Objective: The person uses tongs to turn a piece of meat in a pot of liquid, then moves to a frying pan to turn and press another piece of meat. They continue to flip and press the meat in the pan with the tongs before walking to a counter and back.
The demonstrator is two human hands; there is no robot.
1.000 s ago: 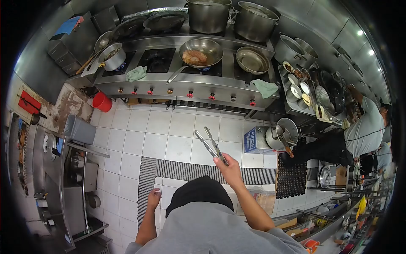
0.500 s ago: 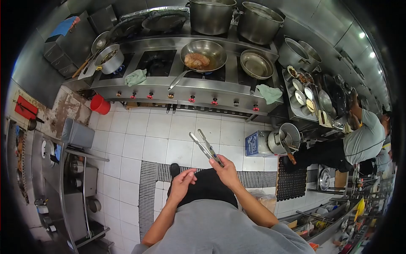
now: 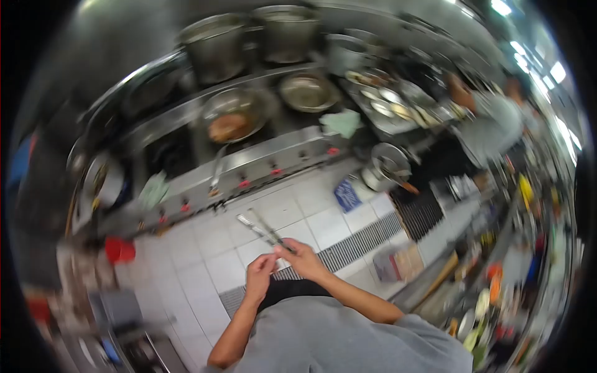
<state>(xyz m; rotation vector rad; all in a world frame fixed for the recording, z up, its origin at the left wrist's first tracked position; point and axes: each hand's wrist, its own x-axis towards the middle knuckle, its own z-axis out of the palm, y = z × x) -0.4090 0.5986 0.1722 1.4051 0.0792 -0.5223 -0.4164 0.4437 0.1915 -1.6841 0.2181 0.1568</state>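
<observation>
My right hand (image 3: pixel 300 257) is closed round the handle end of a pair of metal tongs (image 3: pixel 256 229). The tongs' two arms stand apart and point up and left over the tiled floor. Close beside it, my left hand (image 3: pixel 261 275) has its fingers curled together, tips near or touching the right hand; I make out nothing in it. On the stove ahead, a frying pan (image 3: pixel 247 112) holds a browned piece of meat (image 3: pixel 227 127). Both hands are well apart from the pan. Motion blurs the view.
A second pan (image 3: pixel 305 93) and two tall stockpots (image 3: pixel 214 53) stand on the stove (image 3: pixel 249 155). Green cloths (image 3: pixel 341 124) hang at its front. At right, a co-worker (image 3: pixel 491 124) stands by a counter of containers. A red bucket (image 3: pixel 120 250) and a pot (image 3: pixel 385 166) are lower down.
The view has swung to the right and tilted, so the stove appears further left. My left hand has come closer to the right hand, which still holds the tongs.
</observation>
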